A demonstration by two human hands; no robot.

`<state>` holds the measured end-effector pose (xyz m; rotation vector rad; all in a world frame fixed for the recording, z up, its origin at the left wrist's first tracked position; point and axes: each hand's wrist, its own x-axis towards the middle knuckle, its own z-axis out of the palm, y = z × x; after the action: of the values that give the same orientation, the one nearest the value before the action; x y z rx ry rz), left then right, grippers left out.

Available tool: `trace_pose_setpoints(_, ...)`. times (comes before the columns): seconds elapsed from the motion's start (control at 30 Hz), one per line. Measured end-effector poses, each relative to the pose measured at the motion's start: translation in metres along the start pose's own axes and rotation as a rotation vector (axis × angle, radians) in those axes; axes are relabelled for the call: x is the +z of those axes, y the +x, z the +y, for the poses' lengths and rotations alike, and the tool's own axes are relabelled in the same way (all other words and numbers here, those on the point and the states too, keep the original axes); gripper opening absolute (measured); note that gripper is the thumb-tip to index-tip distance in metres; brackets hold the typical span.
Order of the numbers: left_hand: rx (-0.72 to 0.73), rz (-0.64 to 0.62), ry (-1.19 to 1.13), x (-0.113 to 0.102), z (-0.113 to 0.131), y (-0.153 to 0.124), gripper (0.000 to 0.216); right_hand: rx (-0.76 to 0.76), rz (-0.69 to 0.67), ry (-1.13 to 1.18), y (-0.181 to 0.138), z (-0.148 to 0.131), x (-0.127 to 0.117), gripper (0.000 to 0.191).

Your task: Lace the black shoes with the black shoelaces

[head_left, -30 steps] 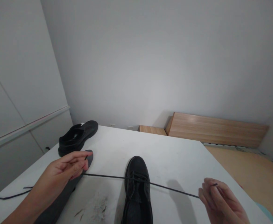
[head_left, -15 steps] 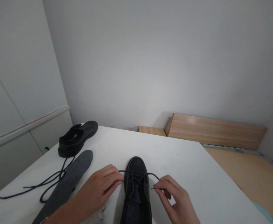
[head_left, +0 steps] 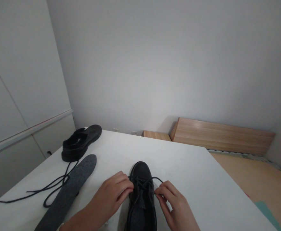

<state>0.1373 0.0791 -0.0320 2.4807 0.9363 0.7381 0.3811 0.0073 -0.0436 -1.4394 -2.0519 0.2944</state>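
A black shoe [head_left: 140, 168] lies toe-away on the white table, with a dark lace [head_left: 157, 178] crossing its front eyelets. At its left edge, my left hand [head_left: 115, 192] is closed in a pinch on the lace, which leaves the shoe near the fingers; the fingertips meet the side of the upper. On the other side, my right hand [head_left: 175, 205] pinches the lace's other end close to the right eyelet row. The lace arcs from the shoe over to these fingers. Its tip is mostly hidden by them.
A second black shoe [head_left: 73, 149] stands at the table's far left. Near it lie a loose black lace [head_left: 51, 186] and a long grey insole [head_left: 79, 176]. The white table [head_left: 183, 166] ends at the right beside a tan bed surface [head_left: 251, 173] with a wooden headboard [head_left: 222, 134].
Both hands have moved in toward the shoe. My right hand brings the lace tip up to the right eyelets, while my left hand shifts right against the shoe's side.
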Motion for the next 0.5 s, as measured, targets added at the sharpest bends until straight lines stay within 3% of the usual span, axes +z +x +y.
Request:
trace_pose_setpoints(0.13,0.007,0.116,0.090,0.004,-0.001,0.002,0.018,-0.073,0.101,-0.178,0.000,-0.003,0.004,0.026)
trace_pose_setpoints(0.23,0.005,0.061,0.048,0.006,0.000,0.002,0.020,-0.103,0.120,-0.244,0.002,-0.005,0.006,0.026)
trace_pose_setpoints(0.4,-0.090,0.022,-0.045,0.005,0.011,-0.001,0.023,-0.059,0.035,-0.042,0.000,-0.009,0.007,0.032)
trace_pose_setpoints(0.5,-0.168,-0.068,-0.022,0.002,0.025,-0.002,0.028,-0.058,-0.014,-0.061,0.000,-0.017,0.005,0.034)
